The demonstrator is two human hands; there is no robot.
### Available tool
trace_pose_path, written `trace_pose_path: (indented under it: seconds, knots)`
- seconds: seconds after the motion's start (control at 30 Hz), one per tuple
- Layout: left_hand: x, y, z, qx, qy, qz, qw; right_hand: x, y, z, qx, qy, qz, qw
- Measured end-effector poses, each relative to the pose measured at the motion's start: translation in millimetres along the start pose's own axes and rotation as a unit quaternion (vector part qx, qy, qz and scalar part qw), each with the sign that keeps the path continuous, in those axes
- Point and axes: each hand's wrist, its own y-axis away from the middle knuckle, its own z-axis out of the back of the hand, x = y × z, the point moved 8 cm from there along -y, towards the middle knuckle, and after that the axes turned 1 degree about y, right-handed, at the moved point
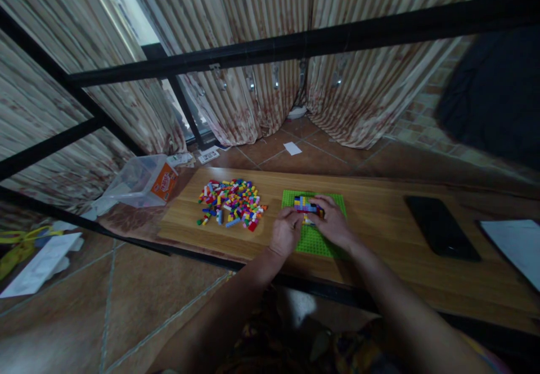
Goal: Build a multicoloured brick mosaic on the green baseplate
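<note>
From the head view, your two hands meet over the green baseplate (314, 238), which lies flat on the wooden tabletop (379, 216) and serves here as the landmark. Your left hand (286, 232) rests at the baseplate's left edge, fingers curled inward and pressing against the left end of the small brick build (307, 205) that stands on the baseplate's far half. Your right hand (333, 222) lies over the baseplate's right part, fingers bent down onto the right end of that same build, so both hands grip it between them; the fingertips themselves are too small and dim to tell apart. The build shows blue, yellow and dark bricks in a short row. Left of the baseplate, just beside it on the same tabletop, sits the loose pile of coloured bricks (230, 202). Further left of the baseplate, past the pile and off the table's end, a clear plastic tub (139, 183) with an orange label lies tilted on its side. Right of the baseplate, well apart, a black phone (441, 228) lies flat, and beyond it a white sheet (517, 247) reaches the picture's edge. Behind the baseplate, across the tiled floor, striped curtains (261, 53) hang.
</note>
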Motion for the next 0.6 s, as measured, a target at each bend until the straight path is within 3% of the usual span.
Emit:
trace_pose_path:
  seconds: [0.33,0.6]
  knots:
    - [-9,9,-8,0.062,-0.1,-0.048,0.992,-1,0,0,0.0,-0.017,-0.006,1.0]
    - [-17,11,-9,0.102,-0.148,-0.041,0.983,-7,0,-7,-0.01,-0.017,-0.024,1.0]
